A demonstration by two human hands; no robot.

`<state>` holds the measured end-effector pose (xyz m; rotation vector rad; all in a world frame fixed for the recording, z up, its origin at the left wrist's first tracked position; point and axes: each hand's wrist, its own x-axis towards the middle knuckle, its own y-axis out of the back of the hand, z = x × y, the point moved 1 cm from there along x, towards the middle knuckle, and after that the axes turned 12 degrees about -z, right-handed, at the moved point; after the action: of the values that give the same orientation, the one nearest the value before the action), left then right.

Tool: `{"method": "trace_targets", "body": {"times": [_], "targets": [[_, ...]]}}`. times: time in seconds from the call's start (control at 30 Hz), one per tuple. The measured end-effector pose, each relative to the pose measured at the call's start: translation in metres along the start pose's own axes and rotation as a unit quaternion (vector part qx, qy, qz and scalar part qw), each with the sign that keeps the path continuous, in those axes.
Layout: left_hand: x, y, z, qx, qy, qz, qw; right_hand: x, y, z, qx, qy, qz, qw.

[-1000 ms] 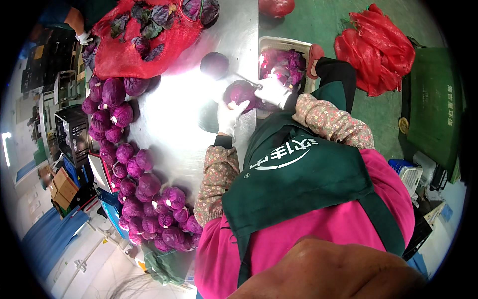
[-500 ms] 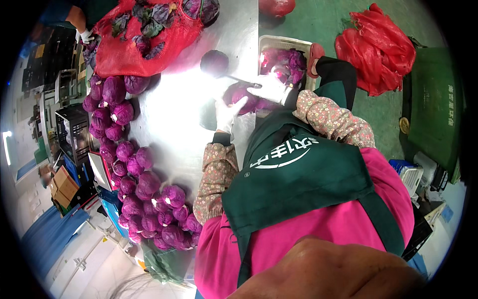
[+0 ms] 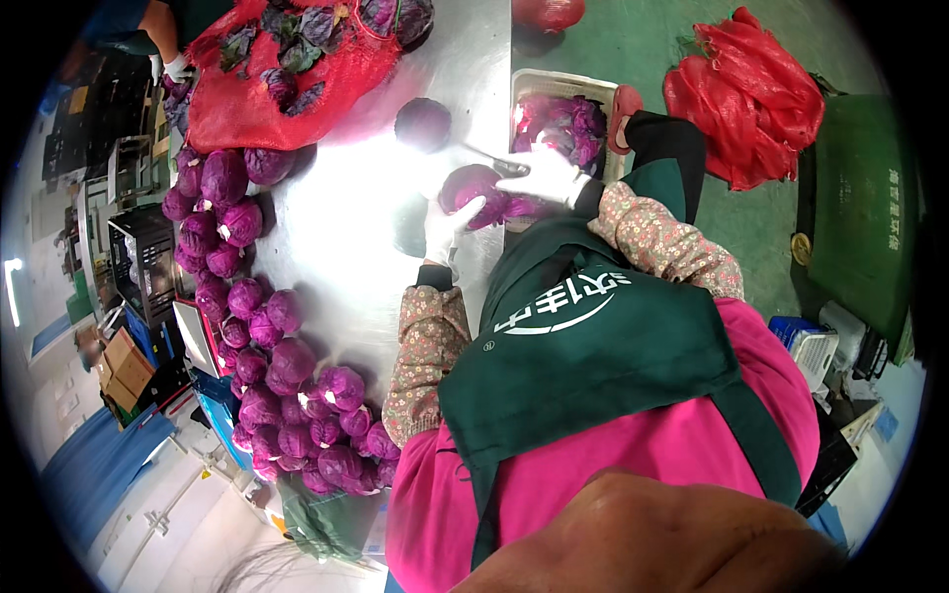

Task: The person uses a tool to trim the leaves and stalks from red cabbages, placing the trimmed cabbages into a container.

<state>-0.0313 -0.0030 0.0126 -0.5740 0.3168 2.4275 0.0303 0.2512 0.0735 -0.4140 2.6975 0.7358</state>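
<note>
Glare washes over the middle of the metal counter (image 3: 316,267). Along its left edge, down to the near left corner, purple cabbages (image 3: 292,364) lie heaped, smooth and bare, so I judge those done. At its far left corner, leafy, darker heads (image 3: 316,30) on a red mesh sack (image 3: 227,114) look left to trim. One lone cabbage (image 3: 423,125) sits nearer the right edge. Close to that edge, my gloved left hand (image 3: 443,232) grips the cabbage being worked (image 3: 470,188), seemingly partway; whether it rests on the metal I can't tell. Just beside it, my right hand (image 3: 549,176) is closed around a knife (image 3: 507,166). Past the edge, a pale crate (image 3: 563,79) holds purple leaves (image 3: 588,124). White lettering crosses my green apron (image 3: 633,356); beyond red mesh bags (image 3: 746,109), a green container (image 3: 855,217) carries a small pale line of characters.
</note>
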Motion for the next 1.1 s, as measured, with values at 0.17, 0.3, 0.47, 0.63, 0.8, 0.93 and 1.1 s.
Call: {"method": "trace_targets", "body": {"times": [0.17,0.3,0.47,0.63,0.8,0.93,1.1], "targets": [[0.002,-0.001,0.004,-0.039,-0.028,-0.031,0.998,0.012,-0.008,0.000,-0.075,0.008,-0.043,0.996],[-0.011,-0.007,0.032,-0.047,-0.012,-0.020,0.999,0.013,-0.019,-0.015,-0.194,0.020,0.012,0.981],[-0.013,-0.006,0.032,-0.051,-0.020,0.022,0.998,0.023,-0.006,0.021,-0.106,-0.071,0.107,0.986],[-0.010,-0.026,0.079,0.062,-0.056,0.026,0.996,0.012,0.019,0.075,-0.142,-0.156,0.141,0.967],[0.003,-0.034,0.097,0.135,-0.119,-0.001,0.984,-0.007,0.008,0.010,-0.150,0.107,0.178,0.966],[0.005,-0.031,0.109,0.163,-0.061,-0.039,0.984,0.002,-0.002,-0.003,-0.280,0.126,0.181,0.934],[0.006,-0.031,0.107,0.163,-0.083,-0.045,0.982,0.012,-0.004,0.006,-0.293,0.087,0.130,0.943]]}}
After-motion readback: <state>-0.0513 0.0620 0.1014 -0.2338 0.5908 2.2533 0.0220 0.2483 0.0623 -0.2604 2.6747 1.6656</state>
